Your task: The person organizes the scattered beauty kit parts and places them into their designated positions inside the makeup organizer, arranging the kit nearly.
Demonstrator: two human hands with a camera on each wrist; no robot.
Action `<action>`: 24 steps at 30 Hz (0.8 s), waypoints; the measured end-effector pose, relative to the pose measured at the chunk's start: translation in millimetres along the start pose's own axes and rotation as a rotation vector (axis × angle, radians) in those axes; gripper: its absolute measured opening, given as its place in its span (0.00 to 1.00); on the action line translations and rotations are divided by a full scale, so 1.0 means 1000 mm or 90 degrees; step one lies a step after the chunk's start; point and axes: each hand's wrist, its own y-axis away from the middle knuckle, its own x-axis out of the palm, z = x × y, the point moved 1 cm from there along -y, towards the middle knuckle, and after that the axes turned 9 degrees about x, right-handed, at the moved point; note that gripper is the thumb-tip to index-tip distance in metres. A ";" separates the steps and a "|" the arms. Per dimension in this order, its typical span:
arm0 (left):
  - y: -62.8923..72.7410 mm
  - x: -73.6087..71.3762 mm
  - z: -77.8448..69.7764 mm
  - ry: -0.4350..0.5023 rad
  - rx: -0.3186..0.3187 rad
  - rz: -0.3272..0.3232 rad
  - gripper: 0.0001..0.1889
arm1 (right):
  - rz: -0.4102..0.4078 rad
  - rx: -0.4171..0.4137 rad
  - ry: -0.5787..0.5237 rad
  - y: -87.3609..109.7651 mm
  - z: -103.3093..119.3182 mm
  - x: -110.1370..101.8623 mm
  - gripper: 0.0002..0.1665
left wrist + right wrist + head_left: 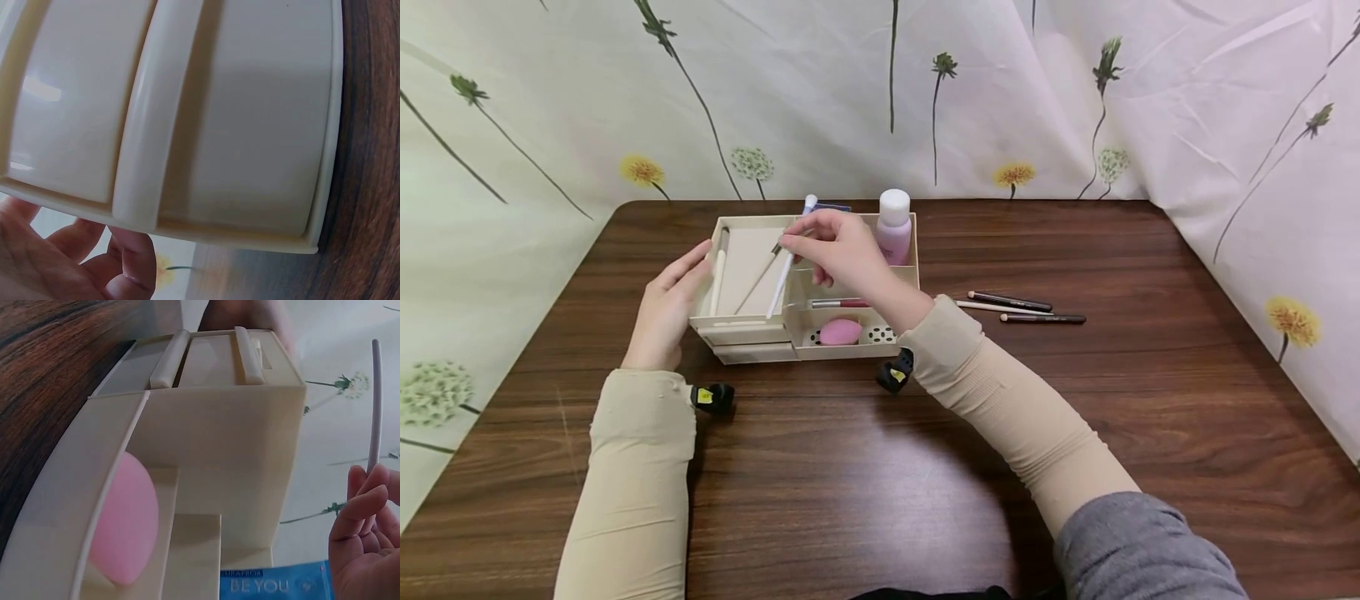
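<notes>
My right hand [850, 254] pinches a makeup brush with a slim pale lavender handle [376, 400], held slanting over the upper left tray of a cream desktop organizer [752, 336]. Beneath it in that tray lie two more brushes: a white-handled brush [720, 271] along the left wall and a thin dark-ferruled brush [758, 279] set diagonally. My left hand [662, 308] rests against the organizer's left side. In the left wrist view, its bent fingers [134, 265] sit beside the edge of the drawer fronts [262, 144].
The organizer also holds a lilac bottle with a white cap [893, 233], a blue tube [275, 584], a red-handled brush [842, 303] and a pink makeup sponge [840, 332]. Right of it, two dark brushes [1042, 318] and a pale-handled brush [981, 306] lie on the wooden table [1150, 400].
</notes>
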 end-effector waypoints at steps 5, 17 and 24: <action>0.001 0.000 -0.001 -0.018 0.005 -0.004 0.27 | 0.015 0.005 0.052 -0.007 0.008 0.010 0.09; -0.001 -0.001 -0.001 -0.017 0.005 -0.010 0.26 | 0.049 0.048 0.131 -0.027 0.016 0.028 0.09; 0.001 0.000 -0.001 -0.023 0.004 -0.008 0.26 | 0.037 0.065 0.189 -0.038 0.011 0.039 0.09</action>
